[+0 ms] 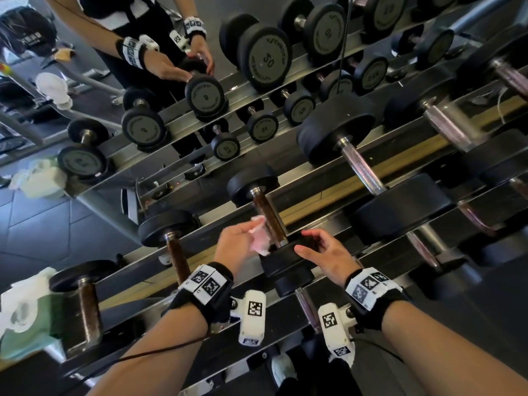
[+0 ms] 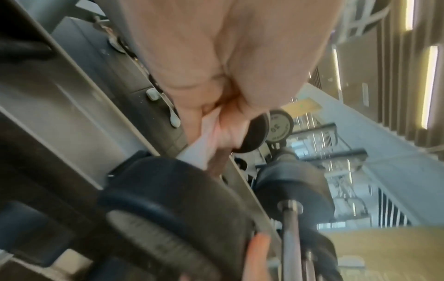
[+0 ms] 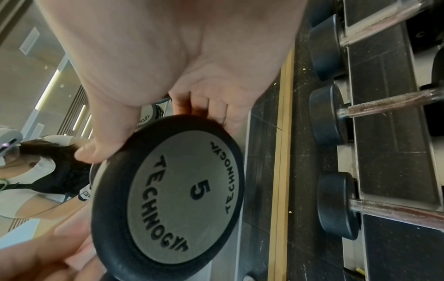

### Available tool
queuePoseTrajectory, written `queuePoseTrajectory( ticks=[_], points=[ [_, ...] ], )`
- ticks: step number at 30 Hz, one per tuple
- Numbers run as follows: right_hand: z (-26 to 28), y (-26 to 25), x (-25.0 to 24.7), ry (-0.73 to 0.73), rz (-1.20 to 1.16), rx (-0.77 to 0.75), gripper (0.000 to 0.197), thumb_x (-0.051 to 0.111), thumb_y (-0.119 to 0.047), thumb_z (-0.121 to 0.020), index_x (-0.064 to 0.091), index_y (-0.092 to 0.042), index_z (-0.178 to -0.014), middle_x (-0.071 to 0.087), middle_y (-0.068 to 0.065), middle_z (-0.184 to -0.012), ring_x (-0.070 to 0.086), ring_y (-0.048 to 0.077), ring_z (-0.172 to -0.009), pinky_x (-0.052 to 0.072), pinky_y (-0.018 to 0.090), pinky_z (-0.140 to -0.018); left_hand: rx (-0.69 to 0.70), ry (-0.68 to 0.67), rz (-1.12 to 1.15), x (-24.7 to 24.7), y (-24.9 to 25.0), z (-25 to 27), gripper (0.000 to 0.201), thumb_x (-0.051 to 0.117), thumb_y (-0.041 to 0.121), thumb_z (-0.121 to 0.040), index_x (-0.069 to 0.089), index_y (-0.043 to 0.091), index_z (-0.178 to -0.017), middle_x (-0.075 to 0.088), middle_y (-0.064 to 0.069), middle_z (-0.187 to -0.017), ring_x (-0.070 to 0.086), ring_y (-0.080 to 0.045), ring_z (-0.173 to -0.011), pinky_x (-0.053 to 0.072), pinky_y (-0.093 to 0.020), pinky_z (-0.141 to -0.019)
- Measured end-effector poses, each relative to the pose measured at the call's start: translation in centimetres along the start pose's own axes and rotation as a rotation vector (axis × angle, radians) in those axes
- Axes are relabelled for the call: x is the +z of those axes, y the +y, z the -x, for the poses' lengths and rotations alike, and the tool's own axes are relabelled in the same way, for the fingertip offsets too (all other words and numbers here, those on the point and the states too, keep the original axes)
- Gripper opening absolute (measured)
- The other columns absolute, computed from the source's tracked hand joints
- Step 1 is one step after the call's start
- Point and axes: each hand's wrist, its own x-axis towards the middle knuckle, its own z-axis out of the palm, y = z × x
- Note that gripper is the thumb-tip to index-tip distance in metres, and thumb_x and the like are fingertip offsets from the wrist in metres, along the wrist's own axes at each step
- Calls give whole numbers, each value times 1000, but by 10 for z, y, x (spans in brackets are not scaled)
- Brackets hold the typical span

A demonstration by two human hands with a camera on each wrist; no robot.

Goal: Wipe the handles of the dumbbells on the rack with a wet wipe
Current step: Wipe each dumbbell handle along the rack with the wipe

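Observation:
A small black dumbbell lies across the rack (image 1: 357, 161), and its brown handle (image 1: 271, 221) points away from me. My left hand (image 1: 243, 241) pinches a crumpled white wet wipe (image 1: 260, 241) and holds it against the left side of the handle's near end. In the left wrist view the fingers (image 2: 223, 129) curl round the wipe (image 2: 204, 148) right beside the handle (image 2: 218, 165). My right hand (image 1: 325, 252) grips the dumbbell's near head (image 1: 285, 270). The right wrist view shows thumb and fingers (image 3: 216, 114) on the rim of that head (image 3: 177, 197), marked 5.
More dumbbells lie on either side: one with a brown handle (image 1: 177, 255) to the left, a bigger one (image 1: 363, 167) to the right. A green pack of wipes (image 1: 31, 321) sits at the rack's left end. A mirror (image 1: 257, 12) behind the rack reflects me.

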Motion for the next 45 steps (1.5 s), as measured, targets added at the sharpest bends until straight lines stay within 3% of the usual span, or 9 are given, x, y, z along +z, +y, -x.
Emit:
queuePoseTrajectory(
  ticks=[3, 8, 13, 18, 23, 31, 34, 39, 45],
  points=[
    [1, 0, 3, 12, -32, 9, 47, 80, -32, -80, 56, -30, -121, 64, -5, -117, 62, 8, -110, 49, 19, -85, 115, 152, -76, 2, 4, -16, 38, 46, 10, -100, 63, 26, -130, 66, -10, -117, 63, -27, -110, 50, -39, -101],
    [2, 0, 5, 32, -67, -2, 47, 79, -27, -82, 56, -25, -123, 64, -5, -117, 62, 5, -109, 49, 16, -84, 159, 86, -397, 23, -7, -23, 38, 42, 30, -105, 50, 42, -139, 57, 11, -117, 57, -9, -107, 38, -18, -86],
    [4, 2, 7, 48, -78, -17, 50, 80, -32, -79, 56, -27, -123, 63, -1, -121, 61, 11, -114, 51, 27, -96, 196, -92, -619, 23, -18, -2, 41, 45, 21, -102, 54, 44, -135, 54, 16, -120, 51, 8, -92, 33, -3, -72],
    [4, 0, 7, 45, -40, -13, 54, 81, -39, -77, 57, -29, -124, 64, -1, -121, 61, 14, -115, 51, 34, -100, 3, -150, -81, 24, -9, 6, 27, 64, 41, -93, 76, 22, -108, 74, -1, -106, 70, -8, -88, 52, -15, -72],
    [6, -10, 7, 37, -2, 10, 51, 79, -35, -80, 56, -26, -124, 63, 1, -122, 60, 16, -116, 49, 36, -103, -96, -338, 108, 16, -5, 10, 20, 61, 17, -96, 77, 13, -106, 76, -5, -101, 73, -11, -92, 55, -17, -71],
    [20, -56, 11, 4, 245, -32, 55, 76, -17, -85, 51, -26, -133, 56, -8, -128, 49, 12, -125, 40, 12, -92, 284, -130, -409, -21, 5, 30, 50, 49, 12, -99, 44, 58, -117, 68, 10, -112, 65, -3, -100, 52, -30, -91],
    [21, -80, 23, -48, 398, -167, 64, 79, -17, -81, 50, -32, -136, 46, -12, -145, 39, 6, -133, 29, 27, -111, 417, -134, -481, -27, 11, 39, 43, 49, 14, -100, 39, 47, -125, 68, 13, -110, 63, 0, -100, 49, -19, -89],
    [11, -95, 41, -56, 452, -245, 36, 79, -31, -81, 67, -26, -115, 55, -10, -136, 48, 5, -125, 31, 24, -103, 527, -94, -458, -27, 22, 43, 37, 59, 5, -94, 48, 19, -126, 46, 48, -108, 52, 13, -106, 39, -4, -89],
    [0, -96, 38, -75, 209, -259, 15, 74, -20, -87, 64, -26, -77, 73, 7, -100, 69, 26, -95, 55, 45, -89, 456, 119, -372, -15, 16, 40, 48, 62, 11, -93, 40, 35, -128, 58, 13, -107, 58, 6, -95, 44, -9, -81]
  ],
)
